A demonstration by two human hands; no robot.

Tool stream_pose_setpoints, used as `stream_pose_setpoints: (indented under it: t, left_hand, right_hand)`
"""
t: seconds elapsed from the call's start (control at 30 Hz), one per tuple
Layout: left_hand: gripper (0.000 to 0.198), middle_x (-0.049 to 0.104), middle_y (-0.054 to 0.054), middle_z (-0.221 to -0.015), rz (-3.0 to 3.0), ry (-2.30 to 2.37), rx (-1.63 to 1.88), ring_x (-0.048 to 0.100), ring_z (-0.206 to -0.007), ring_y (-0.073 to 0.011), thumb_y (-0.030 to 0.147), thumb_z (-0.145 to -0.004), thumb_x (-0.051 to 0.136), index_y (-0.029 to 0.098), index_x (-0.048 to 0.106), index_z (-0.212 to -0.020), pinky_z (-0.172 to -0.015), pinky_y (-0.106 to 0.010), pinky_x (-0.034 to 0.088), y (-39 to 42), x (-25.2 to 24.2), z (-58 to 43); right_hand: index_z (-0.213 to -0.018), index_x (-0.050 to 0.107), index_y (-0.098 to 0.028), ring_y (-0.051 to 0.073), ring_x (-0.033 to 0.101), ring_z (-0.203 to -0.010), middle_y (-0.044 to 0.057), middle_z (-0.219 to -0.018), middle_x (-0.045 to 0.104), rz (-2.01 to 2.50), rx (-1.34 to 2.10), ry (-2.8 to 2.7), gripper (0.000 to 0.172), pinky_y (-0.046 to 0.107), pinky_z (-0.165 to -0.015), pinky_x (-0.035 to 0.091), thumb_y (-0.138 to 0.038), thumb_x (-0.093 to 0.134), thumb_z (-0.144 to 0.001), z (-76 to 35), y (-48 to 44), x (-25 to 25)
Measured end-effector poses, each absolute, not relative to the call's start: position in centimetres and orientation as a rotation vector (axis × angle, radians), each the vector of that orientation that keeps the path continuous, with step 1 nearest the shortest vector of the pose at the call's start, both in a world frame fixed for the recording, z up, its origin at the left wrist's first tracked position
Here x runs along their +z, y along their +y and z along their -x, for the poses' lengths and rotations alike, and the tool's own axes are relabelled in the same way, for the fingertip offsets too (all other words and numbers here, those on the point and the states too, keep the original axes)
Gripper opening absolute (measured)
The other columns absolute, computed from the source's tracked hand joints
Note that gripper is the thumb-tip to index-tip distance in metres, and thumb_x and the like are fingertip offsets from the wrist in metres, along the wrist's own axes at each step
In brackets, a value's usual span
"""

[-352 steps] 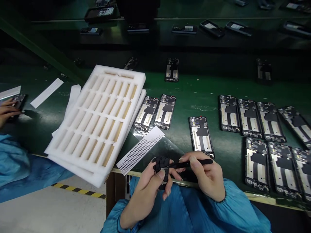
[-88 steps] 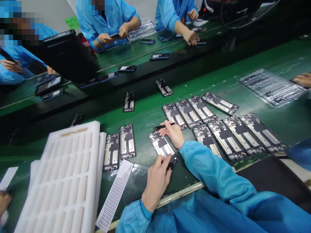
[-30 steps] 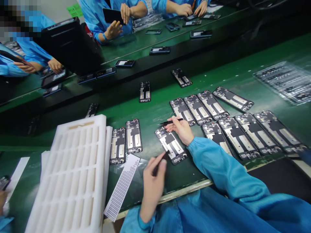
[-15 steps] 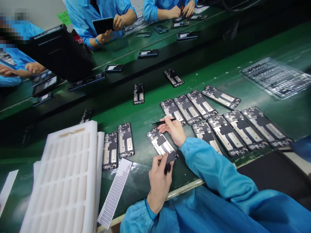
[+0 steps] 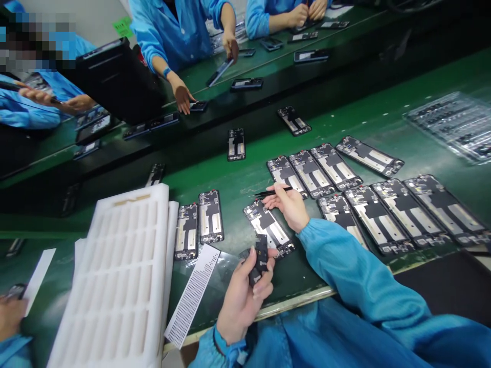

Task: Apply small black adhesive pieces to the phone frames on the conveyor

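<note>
Black part (image 5: 261,255): small, held upright in left hand (image 5: 241,299), fingers curled shut around it, over the bench (image 5: 238,179) near its front edge, beside a phone frame (image 5: 268,230). Likely light, stiff and fragile; best gripped by its side edges. Right hand (image 5: 290,205): fingers closed on tweezers (image 5: 270,192), at the frame's far end.

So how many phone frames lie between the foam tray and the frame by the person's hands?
2. One phone frame beside the foam tray, the second frame just right of it. Both lie flat on the green belt. None seems hidden there.
</note>
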State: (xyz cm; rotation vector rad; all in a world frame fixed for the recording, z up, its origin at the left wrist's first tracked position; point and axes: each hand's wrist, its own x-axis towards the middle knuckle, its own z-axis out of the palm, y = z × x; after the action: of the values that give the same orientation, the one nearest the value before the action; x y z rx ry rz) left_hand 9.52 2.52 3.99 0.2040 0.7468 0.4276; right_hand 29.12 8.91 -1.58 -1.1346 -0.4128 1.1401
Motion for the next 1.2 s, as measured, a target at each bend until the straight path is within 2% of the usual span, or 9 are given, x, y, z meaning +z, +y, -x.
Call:
stream_pose_setpoints:
  t: [0.27,0.33,0.4,0.5,0.57,0.6,0.7,0.93,1.2]
  left_hand:
    - [0.041,0.054,-0.002,-0.083,-0.230,0.735,0.433,0.024,-0.047,0.0009,0.045,-0.093,0.066,0.007,0.073,-0.107,-0.039,-0.013,0.022,2.5,3.9,-8.9]
    - [0.048,0.054,-0.003,-0.083,-0.478,0.844,0.446,0.024,-0.047,-0.0007,0.051,-0.097,0.056,0.009,0.074,-0.109,-0.039,-0.015,0.022,2.3,3.8,-8.9]
    - [0.051,0.055,-0.004,-0.084,-0.821,1.001,0.474,0.029,-0.049,-0.0039,0.055,-0.099,0.050,0.012,0.074,-0.111,-0.042,-0.018,0.028,1.8,3.1,-9.0]
    - [0.035,0.059,-0.007,-0.098,-1.404,1.159,0.544,0.052,-0.068,-0.0122,0.042,-0.098,0.056,0.023,0.072,-0.123,-0.060,-0.023,0.045,0.8,1.3,-9.4]
    - [0.037,0.060,-0.007,-0.108,-1.759,1.158,0.544,0.060,-0.084,-0.0173,0.027,-0.096,0.057,0.031,0.067,-0.132,-0.073,-0.027,0.049,0.1,-0.2,-9.7]
    - [0.042,0.060,-0.007,-0.111,-1.900,1.142,0.524,0.061,-0.088,-0.0189,0.023,-0.095,0.056,0.033,0.064,-0.135,-0.075,-0.029,0.050,-0.2,-0.9,-9.9]
    - [0.048,0.062,-0.007,-0.112,-2.038,1.108,0.463,0.064,-0.090,-0.0206,0.017,-0.094,0.055,0.033,0.060,-0.139,-0.071,-0.028,0.049,-0.7,-2.4,-10.5]
    - [0.038,0.062,-0.006,-0.108,-2.238,1.151,0.409,0.065,-0.087,-0.0196,0.025,-0.099,0.052,0.028,0.059,-0.136,-0.070,-0.028,0.050,-0.6,-2.6,-11.6]
    - [0.042,0.061,-0.003,-0.101,-2.388,1.217,0.307,0.064,-0.078,-0.0158,0.016,-0.094,0.055,0.027,0.059,-0.134,-0.061,-0.024,0.049,-0.5,-2.4,-12.2]
  right_hand:
    - [-0.087,0.066,-0.017,0.014,0.067,-0.053,0.005,-0.063,0.074,1.157,1.140,-0.432,0.055,0.024,-0.050,0.051,-0.069,0.078,-0.070,-29.1,8.9,-1.9]
    - [-0.087,0.066,-0.017,0.014,0.067,-0.053,0.005,-0.063,0.074,1.158,1.138,-0.435,0.054,0.024,-0.050,0.051,-0.068,0.078,-0.071,-29.0,8.9,-2.0]
    - [-0.087,0.066,-0.017,0.014,0.067,-0.053,0.006,-0.063,0.074,1.159,1.138,-0.439,0.054,0.024,-0.050,0.051,-0.068,0.078,-0.072,-29.0,8.9,-1.9]
    - [-0.087,0.065,-0.017,0.014,0.066,-0.053,0.005,-0.063,0.073,1.156,1.129,-0.454,0.054,0.024,-0.051,0.051,-0.069,0.076,-0.073,-29.2,8.8,-1.5]
    - [-0.089,0.065,-0.018,0.014,0.067,-0.054,0.004,-0.065,0.073,1.148,1.107,-0.467,0.054,0.025,-0.053,0.052,-0.070,0.074,-0.075,-29.5,8.5,-0.9]
    - [-0.090,0.065,-0.018,0.014,0.067,-0.056,0.004,-0.066,0.073,1.142,1.093,-0.472,0.054,0.025,-0.054,0.052,-0.070,0.073,-0.076,-29.6,8.3,-0.6]
    - [-0.091,0.065,-0.019,0.014,0.068,-0.058,0.004,-0.068,0.074,1.121,1.048,-0.478,0.052,0.024,-0.055,0.052,-0.069,0.071,-0.079,-30.2,7.8,0.5]
    - [-0.090,0.065,-0.019,0.013,0.067,-0.056,0.003,-0.066,0.074,1.047,1.109,-0.469,0.053,0.024,-0.054,0.051,-0.070,0.072,-0.077,-29.7,7.4,1.2]
    - [-0.090,0.064,-0.018,0.014,0.066,-0.052,0.003,-0.061,0.072,1.108,1.134,-0.552,0.051,0.024,-0.052,0.052,-0.069,0.065,-0.084,-26.6,7.5,-0.2]
